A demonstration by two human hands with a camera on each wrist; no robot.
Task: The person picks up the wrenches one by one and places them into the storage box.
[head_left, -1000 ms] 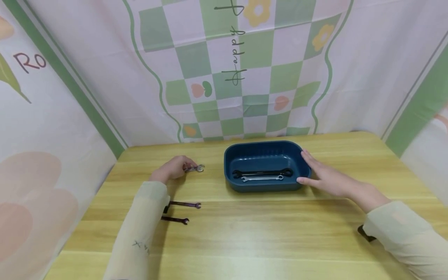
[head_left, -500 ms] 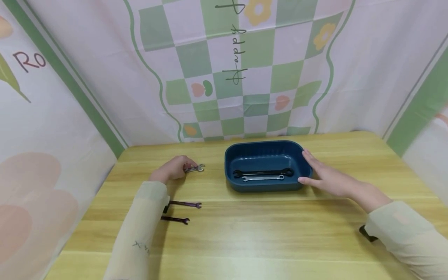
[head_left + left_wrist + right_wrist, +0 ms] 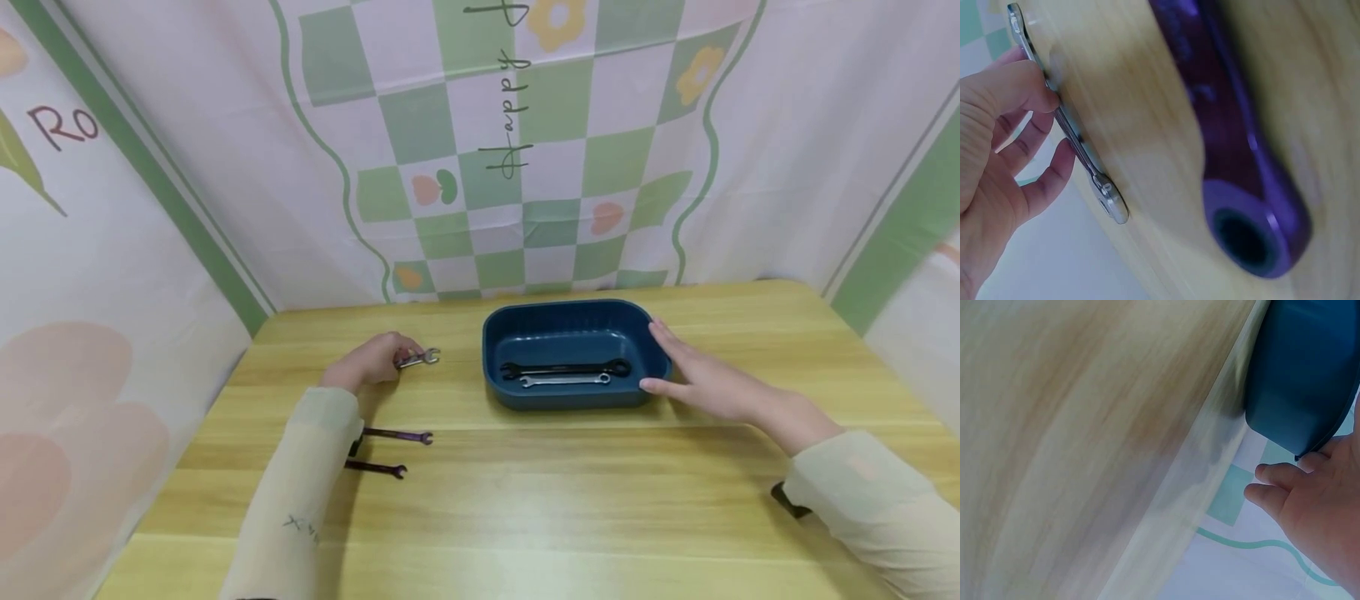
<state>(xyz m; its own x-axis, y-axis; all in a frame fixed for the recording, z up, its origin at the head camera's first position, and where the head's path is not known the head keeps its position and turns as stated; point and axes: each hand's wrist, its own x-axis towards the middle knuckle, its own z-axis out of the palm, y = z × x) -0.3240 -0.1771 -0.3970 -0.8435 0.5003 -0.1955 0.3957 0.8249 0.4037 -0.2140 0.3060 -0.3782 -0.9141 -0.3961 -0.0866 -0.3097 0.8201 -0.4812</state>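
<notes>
At the left of the table, my left hand (image 3: 371,362) pinches a silver combination wrench (image 3: 424,357) between thumb and fingers. The left wrist view shows this wrench (image 3: 1089,153) with both ends sticking out past the fingers. My right hand (image 3: 716,386) lies against the right end of a dark blue rectangular basin (image 3: 570,401), thumb and fingers spread and fairly straight. Inside the basin lie a larger black wrench (image 3: 566,368) and a slim silver wrench (image 3: 566,381). In the right wrist view, the fingertips of the right hand (image 3: 1322,503) meet the basin's rim, partly out of frame.
A purple wrench (image 3: 401,435) and a darker purple wrench (image 3: 378,469) lie on the wooden table (image 3: 525,508) beside the left forearm, their near ends hidden by the sleeve. A patterned cloth (image 3: 555,167) hangs behind the table's back edge.
The silver wrench in my left hand tilts slightly more, its far end a little higher. The right hand stays against the basin, and the head view has shifted slightly.
</notes>
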